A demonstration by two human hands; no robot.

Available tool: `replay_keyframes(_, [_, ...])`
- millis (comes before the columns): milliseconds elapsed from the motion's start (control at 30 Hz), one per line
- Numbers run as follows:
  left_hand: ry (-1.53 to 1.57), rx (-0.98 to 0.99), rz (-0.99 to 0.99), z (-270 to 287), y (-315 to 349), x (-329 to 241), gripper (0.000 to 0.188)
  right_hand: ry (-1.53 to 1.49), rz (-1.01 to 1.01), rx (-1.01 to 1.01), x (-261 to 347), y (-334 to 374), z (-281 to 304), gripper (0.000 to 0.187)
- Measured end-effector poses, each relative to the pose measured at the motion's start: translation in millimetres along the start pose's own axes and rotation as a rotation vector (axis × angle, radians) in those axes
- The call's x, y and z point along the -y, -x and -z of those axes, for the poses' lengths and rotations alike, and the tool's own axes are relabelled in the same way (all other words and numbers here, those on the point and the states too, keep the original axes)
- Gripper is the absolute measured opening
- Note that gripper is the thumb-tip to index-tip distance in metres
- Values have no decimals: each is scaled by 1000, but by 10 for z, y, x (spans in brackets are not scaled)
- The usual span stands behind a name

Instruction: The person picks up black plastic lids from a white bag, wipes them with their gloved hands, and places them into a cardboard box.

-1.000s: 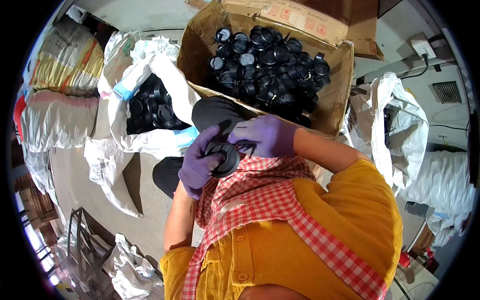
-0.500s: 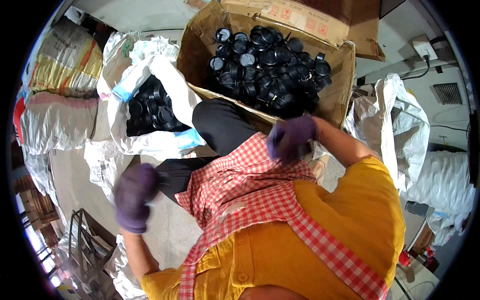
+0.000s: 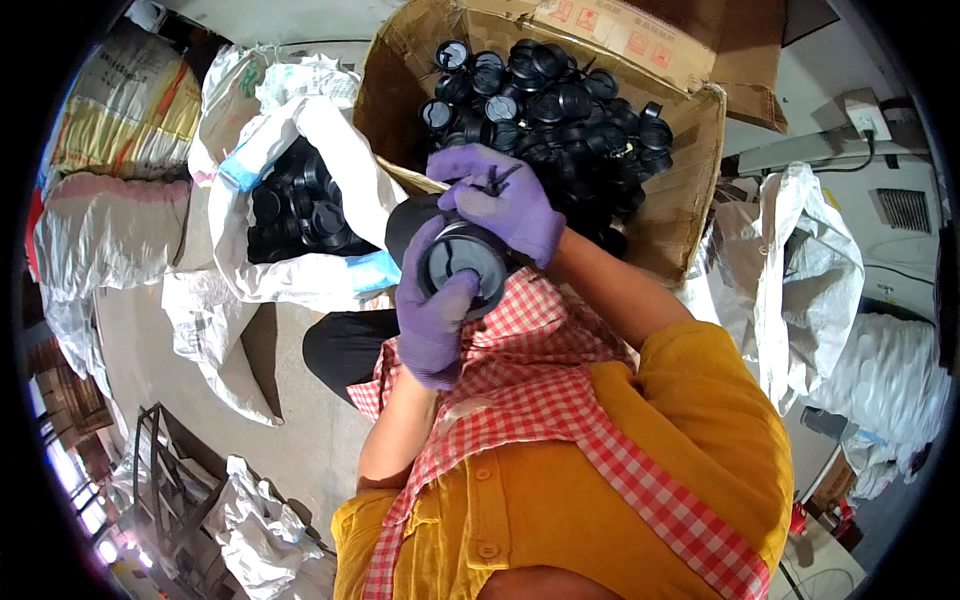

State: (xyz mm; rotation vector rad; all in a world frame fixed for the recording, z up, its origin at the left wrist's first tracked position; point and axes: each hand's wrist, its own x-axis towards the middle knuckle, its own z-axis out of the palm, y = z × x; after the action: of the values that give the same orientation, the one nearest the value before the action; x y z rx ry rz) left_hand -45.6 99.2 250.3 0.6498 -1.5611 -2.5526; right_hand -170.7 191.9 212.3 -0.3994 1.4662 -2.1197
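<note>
My left hand (image 3: 432, 315), in a purple glove, is closed round a black round lid (image 3: 470, 262) above my lap. The thumb presses on the lid's dark grey disc-shaped face. Just beyond it, my right hand (image 3: 512, 205), gloved alike, has its fingers curled beside the lid's far edge. A small black piece (image 3: 502, 180) with thin prongs sticks up between its thumb and fingers. Whether the right hand also touches the lid is hard to make out. Many similar black lids (image 3: 560, 110) lie heaped in the cardboard box (image 3: 700, 175) beyond my hands.
To the box's left stands an open white woven sack (image 3: 350, 170) holding more black parts (image 3: 305, 210). Filled sacks (image 3: 115, 235) are stacked at far left. Another white sack (image 3: 785, 280) stands at right. A metal frame (image 3: 160, 480) is on the floor at lower left.
Both hands have come together over my lap; the left moved right and away from me, the right moved left and away. A black lid now shows in my left hand.
</note>
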Motion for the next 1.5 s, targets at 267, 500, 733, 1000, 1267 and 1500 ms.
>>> replay_keyframes(267, [-1273,63,-515,-9,133,-526,57,1014,177,-348,-763,-615,485,28])
replay_keyframes(500, [-1480,-451,-559,980,-351,-796,76,1474,-120,-81,-1123,-1261,936,28])
replay_keyframes(733, [-1259,-250,-287,828,-227,-462,63,1846,-240,471,-1546,-1627,1031,31])
replay_keyframes(1000, [-1138,-108,-236,743,-285,-379,54,1862,-277,325,-1486,-1243,1424,22])
replay_keyframes(1267, [-602,38,-104,700,-320,-166,56,1164,-161,-462,-764,-174,1356,26])
replay_keyframes(1500, [-118,26,-26,268,-383,-218,72,738,348,-274,-87,602,556,16])
